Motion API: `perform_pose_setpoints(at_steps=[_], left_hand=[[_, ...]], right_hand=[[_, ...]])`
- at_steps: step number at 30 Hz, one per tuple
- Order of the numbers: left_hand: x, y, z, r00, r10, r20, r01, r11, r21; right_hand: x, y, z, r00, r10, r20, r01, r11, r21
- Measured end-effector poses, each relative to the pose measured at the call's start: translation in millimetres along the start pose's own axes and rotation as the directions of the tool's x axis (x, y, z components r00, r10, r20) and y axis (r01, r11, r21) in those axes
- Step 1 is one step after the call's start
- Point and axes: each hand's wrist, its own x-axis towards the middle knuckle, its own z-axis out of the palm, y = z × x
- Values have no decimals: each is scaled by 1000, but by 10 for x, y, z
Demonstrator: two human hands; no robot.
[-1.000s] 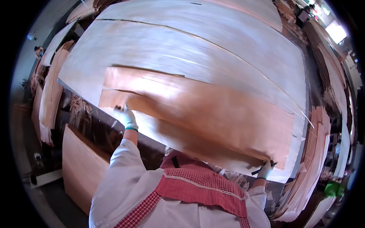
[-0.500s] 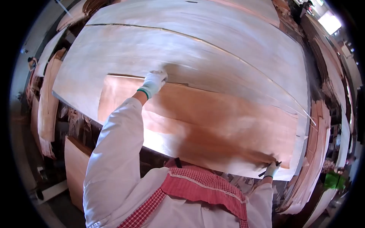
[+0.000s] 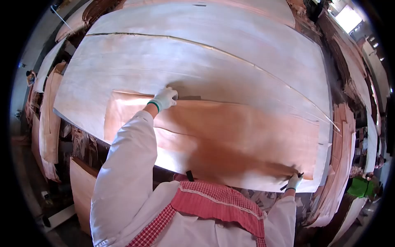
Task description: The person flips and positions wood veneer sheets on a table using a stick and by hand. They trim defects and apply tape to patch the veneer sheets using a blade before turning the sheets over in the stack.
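A pale orange-brown wood veneer sheet (image 3: 247, 136) lies on a large whitish veneer sheet (image 3: 135, 57). My left hand (image 3: 166, 98), in a white glove with a green cuff, is at its far edge. Its fingers are curled down and closed on that edge; the fingertips are partly hidden. Close to the veneer's near right corner is my right hand (image 3: 294, 181), also gloved. It is closed around a slim black tool (image 3: 300, 174), which sticks out on both sides of the fist; its kind is unclear.
A long thin strip (image 3: 214, 48) curves across the whitish sheet. Stacked veneer (image 3: 338, 152) stands along the right, and more sheets (image 3: 51, 119) hang at the left. A brown panel (image 3: 82, 187) leans near my left elbow. A person (image 3: 31, 77) is far off at the left.
The whole view has shifted slightly, so the sheets sit lower at the top. My left hand stays on the far edge, whose left part looks flatter. My right hand has barely moved.
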Motion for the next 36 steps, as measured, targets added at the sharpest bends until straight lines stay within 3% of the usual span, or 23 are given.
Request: perform_pose_setpoints(at_steps=[1, 2, 6, 7, 9, 10, 11, 13, 15, 16, 19, 20, 23, 25, 27, 28, 29, 30, 31, 33, 34, 35, 36], left_hand=[[-17, 8, -1, 1000, 5, -22, -5, 1000, 8], [-21, 23, -17, 999, 11, -49, -10, 1000, 18], [31, 150, -167, 972, -91, -218, 111, 991, 79], [61, 180, -120, 931, -83, -355, 129, 986, 108], [171, 288, 27, 797, -47, -602, 170, 974, 149], [192, 445, 128, 769, -15, -640, 154, 975, 163], [181, 729, 211, 797, -63, -600, 154, 983, 102], [99, 1262, 569, 838, 169, -518, -109, 983, 145], [-39, 1842, 737, 913, 242, -327, -212, 969, 126], [-42, 2027, 842, 956, 224, -190, -213, 974, 73], [-16, 2217, 1112, 921, 203, -332, -149, 972, 181], [14, 2164, 1114, 921, 227, -315, -177, 968, 180], [25, 2116, 944, 975, 163, -149, -152, 985, 79], [-26, 2148, 882, 922, 218, -319, -214, 976, 48], [-264, 2387, 857, 810, 259, -526, -299, 954, 10], [-597, 2524, 803, 788, 288, -545, -425, 894, -142], [-890, 2615, 516, 889, 358, -286, -448, 813, -372], [-1110, 2608, 608, 948, 320, 4, -230, 689, -687], [-1332, 2483, 886, 917, 386, 103, -145, 560, -816], [-1621, 2008, 1414, 963, 244, 115, 25, 345, -938], [-1689, 1674, 1678, 998, 27, -53, -58, 216, -975], [-1753, 1338, 1940, 957, -192, -217, -193, 136, -972], [-1769, 1075, 1779, 912, -322, -253, -201, 187, -962]], right_hand=[[11, -9, 3, 1000, -17, 11, 18, 999, -52], [-90, -167, 19, 998, 67, 12, -67, 998, -21], [-390, -469, 67, 982, 155, 110, -164, 983, 78], [-366, -307, 105, 994, 75, 81, -79, 996, 38], [-444, -291, 108, 988, 82, 133, -80, 997, -20], [-557, -400, 130, 984, 124, 131, -131, 990, 47], [-672, -590, 187, 978, 165, 124, -180, 977, 116], [-629, -473, 250, 997, 67, 49, -75, 982, 171], [-518, -271, 170, 993, 53, 109, -62, 995, 83], [-509, -318, 138, 991, 79, 105, -82, 996, 28], [-678, -792, 107, 981, 166, 98, -161, 986, -52], [-571, -537, 89, 1000, -13, -4, 11, 961, -276], [-721, -963, 70, 980, -146, -137, 75, 902, -424], [-828, -1358, 389, 949, -314, 45, 314, 909, -273], [-1165, -1987, 821, 907, -220, 359, 302, 934, -190], [-1292, -2208, 1055, 851, -172, 496, 293, 940, -176], [-1382, -2231, 1279, 786, -192, 588, 378, 901, -212], [-1392, -2233, 1483, 714, -209, 668, 470, 851, -237], [-1386, -2228, 1682, 640, -224, 735, 562, 788, -250], [-1482, -2162, 1853, 640, -263, 722, 611, 744, -270], [-1532, -2147, 1817, 655, -246, 714, 617, 719, -319], [-1607, -2132, 1751, 677, -223, 701, 618, 690, -377], [-1607, -2199, 1805, 662, -240, 710, 627, 697, -348]])
